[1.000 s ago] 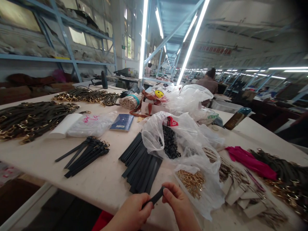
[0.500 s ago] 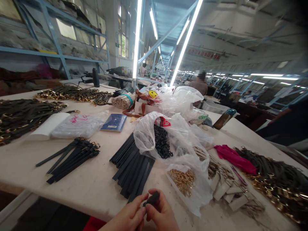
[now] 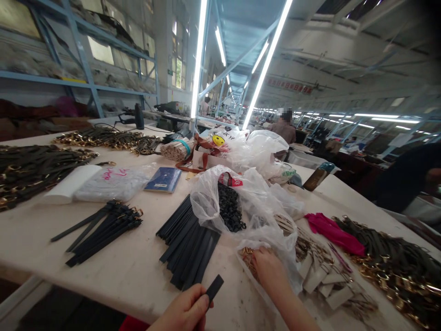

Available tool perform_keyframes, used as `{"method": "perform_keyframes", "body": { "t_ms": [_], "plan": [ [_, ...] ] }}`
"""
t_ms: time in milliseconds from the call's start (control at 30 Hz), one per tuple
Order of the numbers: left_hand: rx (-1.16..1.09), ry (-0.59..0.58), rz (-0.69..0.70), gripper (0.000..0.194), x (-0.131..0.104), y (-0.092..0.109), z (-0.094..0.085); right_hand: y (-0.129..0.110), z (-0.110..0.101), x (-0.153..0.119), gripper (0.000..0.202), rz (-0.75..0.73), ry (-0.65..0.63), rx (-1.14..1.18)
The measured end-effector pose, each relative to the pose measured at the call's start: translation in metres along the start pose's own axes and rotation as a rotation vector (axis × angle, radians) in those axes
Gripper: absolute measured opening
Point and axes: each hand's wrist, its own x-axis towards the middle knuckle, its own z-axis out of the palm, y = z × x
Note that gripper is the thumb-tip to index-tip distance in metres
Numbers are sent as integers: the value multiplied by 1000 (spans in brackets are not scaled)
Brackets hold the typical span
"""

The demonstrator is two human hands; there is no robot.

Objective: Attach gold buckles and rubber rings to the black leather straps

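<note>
Near the table's front edge, my left hand [image 3: 189, 305] pinches a short dark strap [image 3: 215, 288] between thumb and fingers, its squared end pointing up and right. My right hand [image 3: 270, 266] reaches into an open plastic bag [image 3: 292, 271] of small gold metal fittings [image 3: 248, 259]. Its fingertips are hidden among the fittings, so their grip is unclear. Loose dark straps [image 3: 188, 248] lie fanned out just beyond my left hand. Behind them, another clear bag [image 3: 205, 202] lies open around many small black loops [image 3: 231, 209].
Dark straps with gold buckles [image 3: 110, 230] lie at the left. A blue booklet [image 3: 163, 179] and a plastic packet [image 3: 110, 181] are behind them. At the right are beige straps [image 3: 319, 271], magenta cloth [image 3: 334, 232] and a heap of buckled straps [image 3: 396, 266]. A person [image 3: 285, 126] sits farther back.
My right hand has left the strap and moved right into the bag of gold fittings. My left hand keeps the strap, which now points out straight to the upper right.
</note>
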Motion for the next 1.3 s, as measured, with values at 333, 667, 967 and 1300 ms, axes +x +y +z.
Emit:
{"method": "perform_keyframes", "body": {
  "t_ms": [333, 667, 967, 1300],
  "plan": [
    [2, 98, 122, 34, 9, 26, 5, -66, -29, -29, 20, 259, -100, 879],
    [202, 275, 155, 28, 3, 20, -1, -129, 1, -51, 12, 337, -204, 1331],
    [221, 278, 81, 28, 2, 15, -13, -110, -16, -53, 17, -103, -393, 1000],
    [-79, 146, -3, 36, -2, 20, -9, -103, -6, -60, 26, -203, -368, 1053]
  ]
}}
